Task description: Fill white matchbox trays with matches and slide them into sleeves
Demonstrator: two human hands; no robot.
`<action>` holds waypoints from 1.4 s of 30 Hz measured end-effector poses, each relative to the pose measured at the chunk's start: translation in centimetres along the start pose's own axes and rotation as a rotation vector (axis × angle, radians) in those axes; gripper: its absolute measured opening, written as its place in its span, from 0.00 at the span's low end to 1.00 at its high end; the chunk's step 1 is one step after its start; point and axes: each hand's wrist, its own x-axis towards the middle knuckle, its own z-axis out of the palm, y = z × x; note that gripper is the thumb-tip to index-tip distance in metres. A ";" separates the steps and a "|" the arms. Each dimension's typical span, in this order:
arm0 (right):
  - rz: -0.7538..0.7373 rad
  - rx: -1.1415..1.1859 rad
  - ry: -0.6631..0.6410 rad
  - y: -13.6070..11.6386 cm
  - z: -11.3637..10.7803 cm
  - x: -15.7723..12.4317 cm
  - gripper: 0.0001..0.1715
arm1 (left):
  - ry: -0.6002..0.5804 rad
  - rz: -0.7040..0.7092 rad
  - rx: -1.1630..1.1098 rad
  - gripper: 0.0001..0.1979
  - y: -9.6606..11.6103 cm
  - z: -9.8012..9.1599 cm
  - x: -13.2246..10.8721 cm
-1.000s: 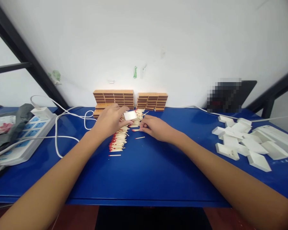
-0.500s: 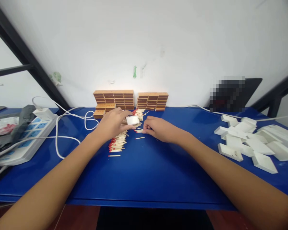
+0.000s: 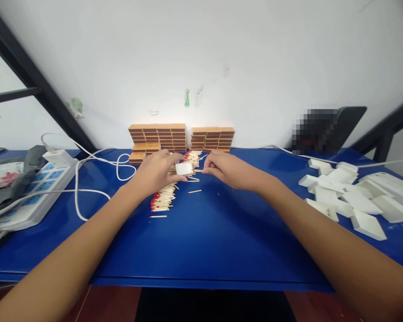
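Between the thumb and fingers of my left hand [image 3: 159, 169] is a small white matchbox tray [image 3: 184, 168], tilted above a long heap of red-tipped matches [image 3: 163, 197]. My right hand [image 3: 225, 167] is pinched just right of the tray, with matchsticks [image 3: 198, 171] at its fingertips. One loose match [image 3: 194, 192] lies in front of the hands, and another match [image 3: 158, 217] lies at the near end of the heap. What is inside the tray cannot be made out.
Stacked brown matchboxes [image 3: 157, 134] stand against the wall, with a second stack [image 3: 212, 138] beside them. Several white trays [image 3: 359, 203] lie piled on the right of the blue table [image 3: 221, 250]. White cables and a power strip [image 3: 36, 197] occupy the left. A dark tablet-like object [image 3: 345, 129] leans at the back right.
My right hand has risen slightly away from the loose matches and now has matchsticks at its fingertips beside the tray. My left hand still holds the tray in nearly the same place.
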 end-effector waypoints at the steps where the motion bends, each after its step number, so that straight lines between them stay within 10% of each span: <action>1: -0.009 0.003 0.022 -0.2 0.1 0.0 0.09 | -0.001 0.006 -0.002 0.33 0.1 0.1 0.0; 18: -0.055 -0.177 -0.009 -2.2 1.8 -0.2 0.06 | -0.001 0.129 0.029 0.30 1.6 0.1 0.1; 27: -0.062 -0.029 0.222 -1.0 2.3 0.2 0.05 | 0.066 0.083 0.091 0.29 -0.3 -0.4 0.0; 42: 0.049 0.000 -0.013 -0.6 3.3 0.3 0.06 | 0.083 0.064 0.117 0.27 -0.6 -0.7 0.0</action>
